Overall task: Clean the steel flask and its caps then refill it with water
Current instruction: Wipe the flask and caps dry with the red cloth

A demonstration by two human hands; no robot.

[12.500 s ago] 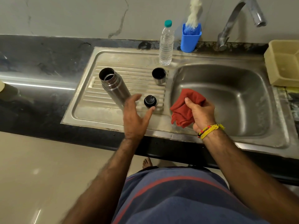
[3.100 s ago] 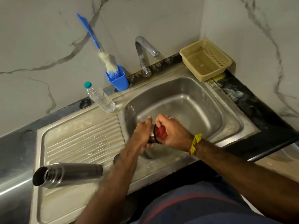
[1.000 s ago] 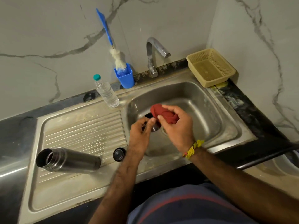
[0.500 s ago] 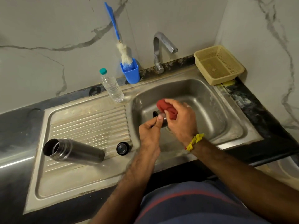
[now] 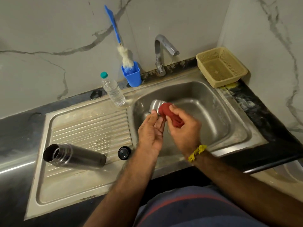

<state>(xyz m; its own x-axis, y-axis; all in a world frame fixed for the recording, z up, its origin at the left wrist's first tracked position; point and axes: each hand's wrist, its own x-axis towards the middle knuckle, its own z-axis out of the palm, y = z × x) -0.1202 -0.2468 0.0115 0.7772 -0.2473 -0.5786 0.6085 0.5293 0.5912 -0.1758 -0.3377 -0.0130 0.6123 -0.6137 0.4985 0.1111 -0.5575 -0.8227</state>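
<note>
over the sink basin (image 5: pixel 213 112), the left hand (image 5: pixel 151 130) holds the steel cup cap (image 5: pixel 155 104) at its fingertips — just beyond them (rim hidden). the right hand (image 5: pixel 182 126) grips a bunched red cloth (image 5: pixel 170 114) pressed against the cap's right side. the open flask (image 5: pixel 73 155) lies sideways, well left of both hands.

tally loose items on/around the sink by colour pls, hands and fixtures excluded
Steel: 2, flask, cup cap
Black: 1, stopper cap
Red: 1, cloth
Blue: 2, brush, holder cup
Clear: 1, water bottle
Beige: 1, basket
Total: 8
</note>
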